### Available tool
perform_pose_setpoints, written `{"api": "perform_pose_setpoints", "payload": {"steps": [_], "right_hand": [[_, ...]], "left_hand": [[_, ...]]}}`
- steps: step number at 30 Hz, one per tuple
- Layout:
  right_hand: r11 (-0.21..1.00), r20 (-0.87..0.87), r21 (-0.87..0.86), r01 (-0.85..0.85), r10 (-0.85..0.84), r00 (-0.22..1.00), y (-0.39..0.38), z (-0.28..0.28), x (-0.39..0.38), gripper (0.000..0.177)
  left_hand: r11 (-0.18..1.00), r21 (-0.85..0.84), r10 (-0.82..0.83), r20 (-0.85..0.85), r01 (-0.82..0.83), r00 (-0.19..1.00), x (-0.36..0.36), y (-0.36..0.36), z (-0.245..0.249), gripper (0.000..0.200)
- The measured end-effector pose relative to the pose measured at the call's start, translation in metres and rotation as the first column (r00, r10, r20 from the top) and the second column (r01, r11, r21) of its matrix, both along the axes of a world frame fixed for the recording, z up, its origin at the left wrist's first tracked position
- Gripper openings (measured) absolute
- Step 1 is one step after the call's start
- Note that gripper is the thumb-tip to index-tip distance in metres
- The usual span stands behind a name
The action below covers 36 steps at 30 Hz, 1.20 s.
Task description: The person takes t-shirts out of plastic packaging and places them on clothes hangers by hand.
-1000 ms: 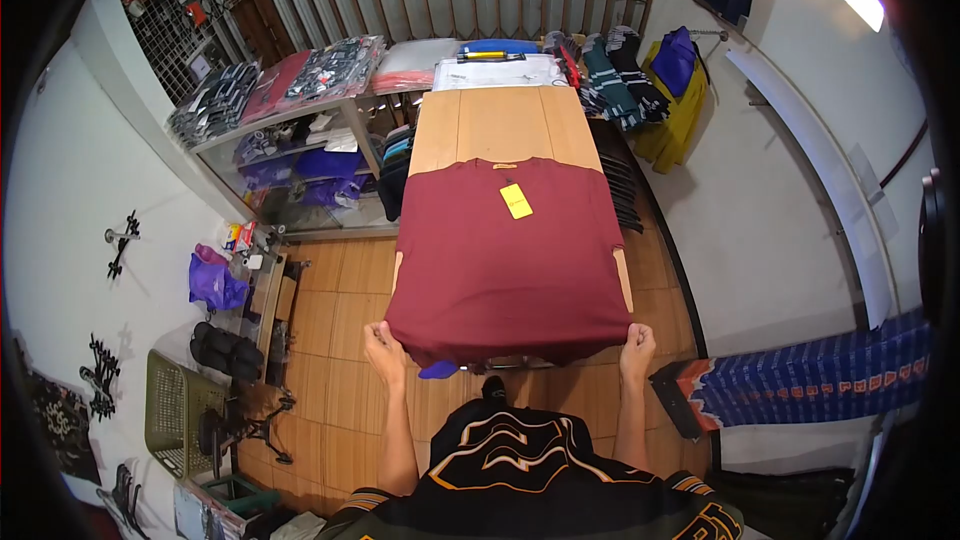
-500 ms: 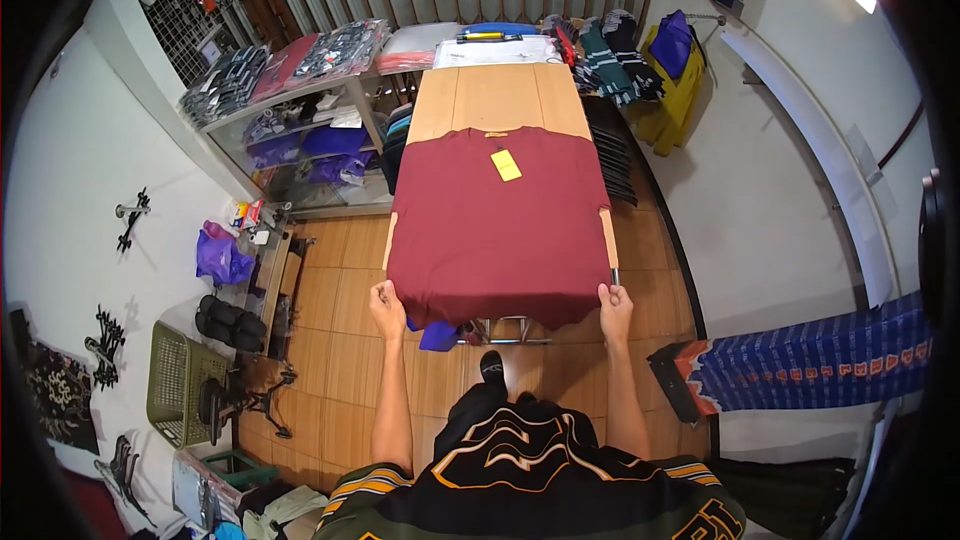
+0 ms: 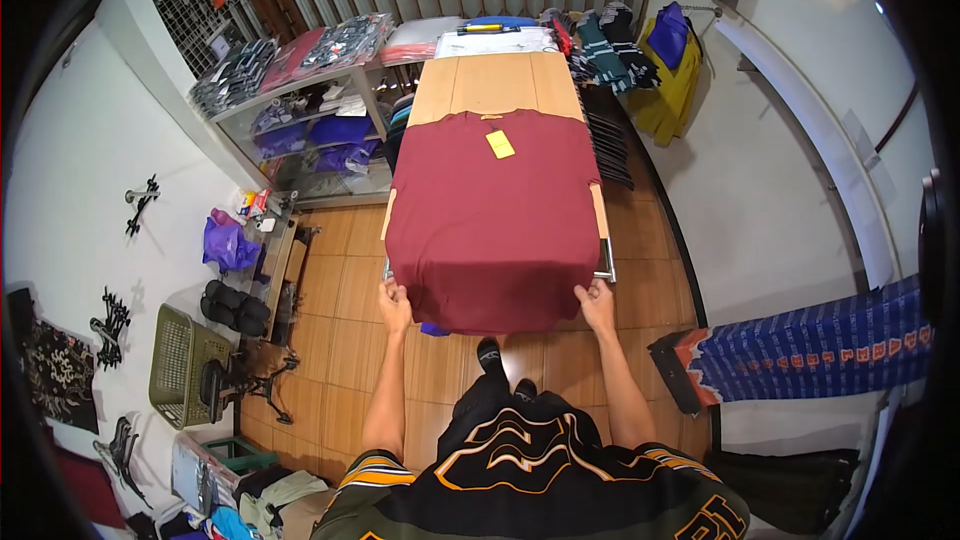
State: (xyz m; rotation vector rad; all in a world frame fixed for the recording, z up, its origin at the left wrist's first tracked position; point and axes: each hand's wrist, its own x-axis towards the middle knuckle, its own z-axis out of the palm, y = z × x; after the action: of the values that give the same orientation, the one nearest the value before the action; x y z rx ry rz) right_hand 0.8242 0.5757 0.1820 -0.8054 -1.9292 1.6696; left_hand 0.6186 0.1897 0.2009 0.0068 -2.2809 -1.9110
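Note:
A maroon T-shirt lies spread over a wooden table, its collar at the far side and its hem hanging over the near edge. A yellow tag rests just below the collar. My left hand pinches the shirt's near left side, at the hem end. On the opposite side, my right hand pinches the near right edge. Both hands sit just in front of the table's near corners, fingers closed on the cloth.
Beyond the table lie bagged garments on a glass cabinet. Folded dark clothes are stacked right of the table. A green basket stands at left, and a blue patterned cloth covers something at right. Tiled floor surrounds me.
My right hand has moved inward to the left with the shirt's edge, baring the metal frame at the table's right corner. My left hand has shifted slightly right.

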Motion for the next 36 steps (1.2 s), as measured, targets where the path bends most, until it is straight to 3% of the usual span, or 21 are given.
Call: {"api": "perform_pose_setpoints", "payload": {"steps": [1,3,5,7,8,9,11,12,14,16,18,19,21,22,24,26,28,30,32,34,36], "right_hand": [[1.000,0.054,0.004,-0.028,0.028,0.998,-0.004,-0.003,0.002,0.027],[0.996,0.112,0.012,-0.092,0.090,0.990,-0.009,-0.011,0.008,0.026],[0.988,0.171,0.016,-0.153,0.148,0.974,-0.011,-0.011,0.012,0.026],[0.992,0.362,0.128,-0.020,-0.028,0.932,-0.010,-0.006,0.016,0.019],[0.991,0.360,0.130,-0.012,-0.036,0.932,-0.009,-0.003,0.015,0.019],[0.993,0.322,0.104,0.047,-0.078,0.943,-0.006,-0.008,0.014,0.020],[0.990,0.284,0.074,0.116,-0.133,0.949,-0.006,-0.025,0.015,0.020],[0.993,0.281,0.097,0.067,-0.092,0.955,-0.007,-0.036,0.015,0.020],[0.983,0.384,0.167,-0.074,0.004,0.923,-0.011,-0.034,0.018,0.019],[0.990,0.404,0.130,-0.047,-0.009,0.915,-0.022,-0.022,0.022,0.023],[0.995,0.459,0.102,0.008,-0.054,0.887,-0.030,-0.012,0.029,0.026],[0.995,0.459,0.100,0.025,-0.069,0.886,-0.029,-0.023,0.032,0.026],[0.965,0.421,0.180,0.193,-0.253,0.871,-0.024,-0.063,0.051,0.022],[0.961,0.424,0.180,0.209,-0.267,0.865,-0.025,-0.075,0.064,0.022],[0.942,0.414,0.190,0.275,-0.331,0.848,-0.025,-0.095,0.093,0.019],[0.954,0.441,0.056,0.294,-0.288,0.850,-0.024,-0.117,0.132,0.019],[0.921,0.598,-0.071,0.383,-0.268,0.755,-0.023,-0.146,0.176,0.019],[0.633,0.734,-0.332,0.699,-0.292,0.613,-0.026,-0.150,0.213,0.021],[0.465,0.755,-0.360,0.809,-0.365,0.545,-0.033,-0.162,0.251,0.021],[0.399,0.831,-0.390,0.830,-0.235,0.504,-0.031,-0.160,0.288,0.018],[0.722,0.871,-0.382,0.576,0.074,0.485,-0.018,-0.160,0.317,0.015]], "left_hand": [[1.000,-0.002,-0.004,0.000,0.004,1.000,0.005,-0.002,-0.005,0.027],[0.971,-0.086,-0.216,0.099,0.225,0.971,0.012,-0.004,-0.022,0.037],[0.970,-0.071,-0.219,0.157,0.232,0.963,0.012,-0.009,-0.039,0.034],[0.968,-0.242,-0.039,0.129,0.070,0.991,0.011,-0.013,-0.045,0.027],[0.995,-0.094,0.024,0.080,-0.017,0.996,0.010,-0.014,-0.048,0.024],[0.996,-0.091,0.016,0.078,-0.009,0.997,0.008,-0.014,-0.050,0.024],[0.991,-0.130,-0.021,0.056,0.028,0.998,0.006,-0.020,-0.054,0.025],[0.958,-0.275,-0.052,0.135,0.088,0.989,0.003,-0.023,-0.059,0.027],[0.944,-0.277,-0.140,0.147,0.177,0.979,0.012,-0.021,-0.057,0.028],[0.922,-0.280,-0.230,0.159,0.267,0.960,0.017,-0.018,-0.071,0.028],[0.962,-0.269,-0.013,0.152,0.054,0.988,0.018,-0.020,-0.101,0.029],[0.960,-0.271,-0.029,0.151,0.070,0.988,0.016,-0.023,-0.120,0.029],[0.962,-0.122,0.255,0.096,-0.242,0.962,0.019,-0.027,-0.150,0.023],[0.966,-0.124,0.238,0.099,-0.225,0.966,0.026,-0.025,-0.146,0.023],[0.933,-0.356,0.200,0.384,-0.055,0.901,0.048,-0.011,-0.125,0.023],[0.881,-0.370,-0.155,0.365,0.295,0.918,0.072,0.003,-0.128,0.026],[0.657,-0.207,-0.563,0.505,0.725,0.655,0.080,0.018,-0.147,0.027],[0.728,0.058,-0.568,0.609,0.683,0.554,0.110,0.056,-0.132,0.031],[0.650,0.036,-0.598,0.641,0.759,0.481,0.121,0.095,-0.122,0.036],[0.565,0.021,-0.620,0.670,0.824,0.408,0.123,0.133,-0.118,0.041],[0.411,0.003,-0.738,0.588,0.912,0.331,0.129,0.174,-0.116,0.052]]}}
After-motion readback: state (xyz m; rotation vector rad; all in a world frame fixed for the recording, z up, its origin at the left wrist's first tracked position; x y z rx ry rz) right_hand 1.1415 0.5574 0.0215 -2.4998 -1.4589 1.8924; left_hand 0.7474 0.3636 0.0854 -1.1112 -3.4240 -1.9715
